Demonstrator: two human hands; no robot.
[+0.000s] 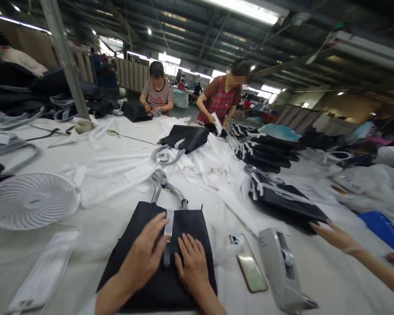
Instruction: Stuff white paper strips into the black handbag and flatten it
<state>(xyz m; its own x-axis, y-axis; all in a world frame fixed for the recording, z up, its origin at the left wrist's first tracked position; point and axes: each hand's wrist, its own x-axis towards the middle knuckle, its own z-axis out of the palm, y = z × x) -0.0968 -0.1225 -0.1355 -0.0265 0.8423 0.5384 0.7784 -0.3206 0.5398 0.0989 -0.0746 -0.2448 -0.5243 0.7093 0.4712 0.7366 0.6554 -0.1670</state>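
Note:
A black handbag (144, 288) lies flat on the white table in front of me, its wrapped grey handles (159, 177) stretching away from me. Down the middle of its front runs a strap with a clear-covered metal clasp (169, 227). My left hand (146, 247) is at the left of this strap, fingers extended, fingertips near the clasp; whether they touch it I cannot tell. Flat on the bag's right half rests my right hand (192, 260), its fingers spread. Neither hand grips anything.
To the right are a phone (251, 267) and a grey tape dispenser (280, 271). A co-worker's hand (336, 236) touches another black bag (285, 201). A white fan (33, 201) and power strip (44, 271) lie left. White wrapping strips (203, 162) are heaped ahead.

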